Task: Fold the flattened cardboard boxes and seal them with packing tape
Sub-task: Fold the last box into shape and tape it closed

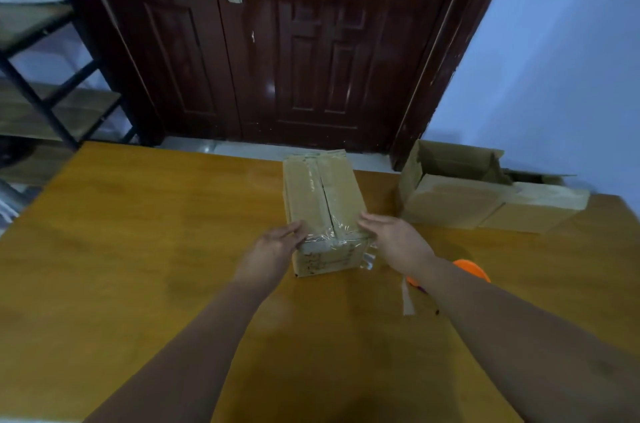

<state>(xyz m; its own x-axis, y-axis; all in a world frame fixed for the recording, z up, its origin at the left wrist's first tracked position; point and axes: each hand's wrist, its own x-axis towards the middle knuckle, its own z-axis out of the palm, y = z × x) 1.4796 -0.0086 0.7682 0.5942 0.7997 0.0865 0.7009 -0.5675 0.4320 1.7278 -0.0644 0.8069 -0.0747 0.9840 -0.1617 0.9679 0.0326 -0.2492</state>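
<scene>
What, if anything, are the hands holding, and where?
The taped box, by its near end: left hand against the left top edge, right hand against the right. Fingers look straight, pressing rather than gripping.

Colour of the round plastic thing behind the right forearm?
The round plastic object is orange; the head view shows it.

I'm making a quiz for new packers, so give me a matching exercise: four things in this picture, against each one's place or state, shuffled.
1 taped box
2 open box
3 orange tape roll
4 door

A partly hidden by the right forearm
B between left hand and right hand
C dark brown, behind the table
D table's far right, flaps up

Pairs: 1-B, 2-D, 3-A, 4-C.
</scene>
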